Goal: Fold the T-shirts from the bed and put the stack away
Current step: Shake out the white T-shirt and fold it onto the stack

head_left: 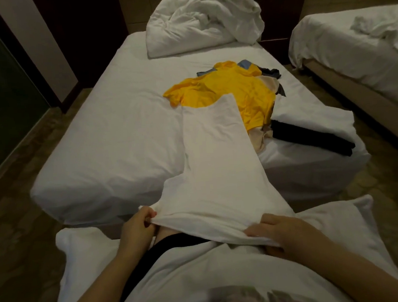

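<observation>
The person wears a loose white short-sleeved T-shirt (179,273) with a faded greyish printed picture (242,301) across the chest. Its wide sleeves (81,252) flare at either side. A black lower garment (165,246) shows beneath the hem. The left hand (137,226), right hand (284,232) and forearms are bare.

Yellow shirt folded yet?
No, the yellow shirt lies rumpled on the bed, sleeve out, while left hand and right hand grip the white shirt.
</observation>
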